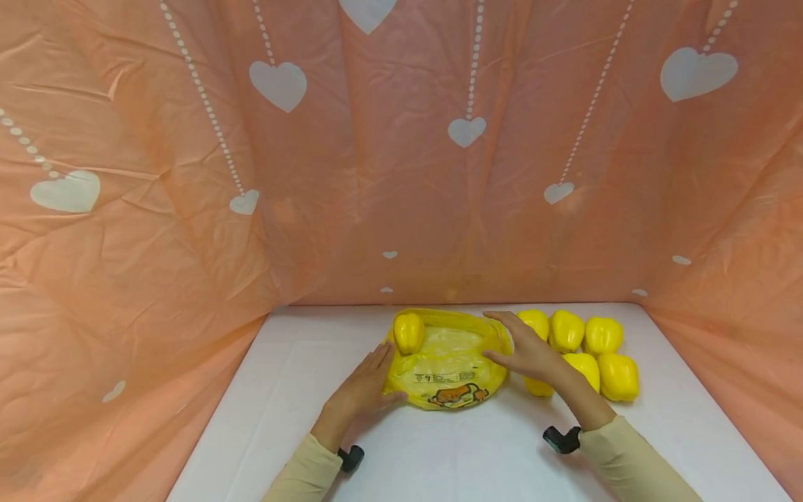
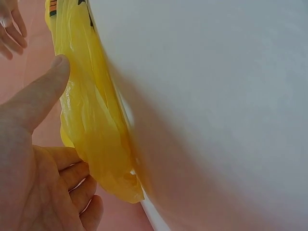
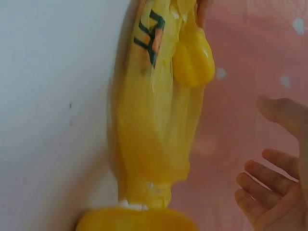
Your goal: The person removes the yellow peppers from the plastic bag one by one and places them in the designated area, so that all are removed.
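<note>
A yellow plastic bag with a printed picture lies spread on the white table, its mouth loosely rounded. One yellow bell pepper sits at the bag's back left; the right wrist view shows this pepper too. Against the bag's left side rests my left hand, fingers extended and thumb at the front edge. In the left wrist view, that thumb and the fingertips meet the crumpled plastic. My right hand hovers by the bag's right rim, thumb and fingers spread apart with nothing between them.
Several more yellow bell peppers stand in two rows right of the bag, partly behind my right hand and forearm. An orange curtain with white hearts encloses the white table at the back and sides.
</note>
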`<state>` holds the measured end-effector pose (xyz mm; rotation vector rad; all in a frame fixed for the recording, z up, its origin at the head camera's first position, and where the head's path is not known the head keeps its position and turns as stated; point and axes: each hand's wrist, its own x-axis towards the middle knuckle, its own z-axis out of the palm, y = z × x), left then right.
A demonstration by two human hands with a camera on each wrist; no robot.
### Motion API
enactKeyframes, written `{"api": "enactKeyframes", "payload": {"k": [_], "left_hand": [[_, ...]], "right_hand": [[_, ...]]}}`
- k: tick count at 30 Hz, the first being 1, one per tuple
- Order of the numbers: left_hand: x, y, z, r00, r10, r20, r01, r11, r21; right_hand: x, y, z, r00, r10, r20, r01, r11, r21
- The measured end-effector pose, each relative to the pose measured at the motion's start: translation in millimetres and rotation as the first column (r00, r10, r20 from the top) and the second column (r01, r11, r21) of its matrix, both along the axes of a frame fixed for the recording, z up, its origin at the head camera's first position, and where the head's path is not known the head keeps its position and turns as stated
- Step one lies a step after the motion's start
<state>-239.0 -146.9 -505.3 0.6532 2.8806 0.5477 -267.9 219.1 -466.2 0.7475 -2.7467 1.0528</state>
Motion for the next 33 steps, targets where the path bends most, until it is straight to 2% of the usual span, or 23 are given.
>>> {"api": "enactKeyframes", "payload": {"k": [12,22,33], "left_hand": [[-0.1,0,-0.8,1.0,-0.007,-0.024,0.006,1.0,-0.014],[-0.2,0,0.4,1.0,-0.011,-0.017,0.011,1.0,-0.022],[0.6,-1,2.0,1.0,-0.014,-0.019,0.013,1.0,-0.017]], "right_hand": [[-11.9,-36,-7.7,0.999,0.026,0.035,-0.025,0.999,-0.02],[-25.7,-65,-14.4,0.998,0.054,0.031,-0.055,0.998,0.025],[-37.4,-91,-24.3,0.993,0.079,0.091,-0.079,0.997,0.004]]}}
